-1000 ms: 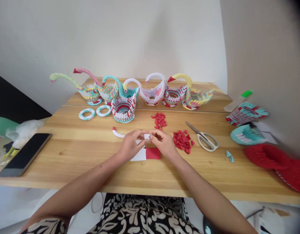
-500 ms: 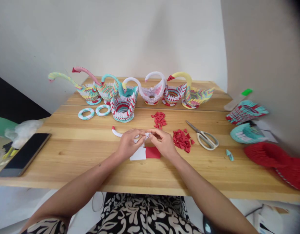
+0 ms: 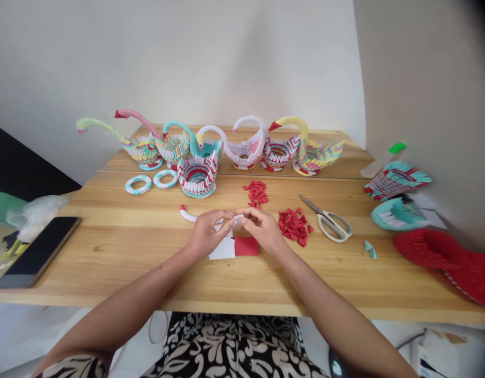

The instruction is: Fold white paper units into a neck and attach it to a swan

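Left hand pinches a small white paper just beyond the red sheet, right hand gripping its other end, probably for steadiness, with red triangles (loosely heaped) to the right of that sheet.
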Available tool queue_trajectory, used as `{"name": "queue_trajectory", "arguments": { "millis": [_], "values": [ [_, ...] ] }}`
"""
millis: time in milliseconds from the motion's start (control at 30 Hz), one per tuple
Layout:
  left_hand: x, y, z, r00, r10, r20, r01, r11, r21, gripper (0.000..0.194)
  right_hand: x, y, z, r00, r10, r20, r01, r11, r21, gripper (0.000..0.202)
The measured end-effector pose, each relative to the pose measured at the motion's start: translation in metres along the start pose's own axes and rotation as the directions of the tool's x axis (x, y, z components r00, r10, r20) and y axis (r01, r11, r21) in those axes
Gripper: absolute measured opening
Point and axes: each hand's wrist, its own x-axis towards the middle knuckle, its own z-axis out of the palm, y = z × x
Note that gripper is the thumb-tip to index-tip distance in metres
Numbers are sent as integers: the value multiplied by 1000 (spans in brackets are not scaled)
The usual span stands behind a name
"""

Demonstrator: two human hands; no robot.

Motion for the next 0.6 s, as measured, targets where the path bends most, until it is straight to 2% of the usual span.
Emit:
{"name": "queue_trajectory", "arguments": {
  "millis": [333, 600],
  "values": [
    [0, -5, 1, 1000, -1, 5, 1, 999, -32, 11, 0, 6, 1, 1000, 9, 6, -9, 999, 34, 24],
    [0, -3, 0, 1000, 23, 4, -23, 1000, 8, 9, 0, 3, 0, 1000, 7, 18, -7, 1000, 3, 25]
  ]
}}
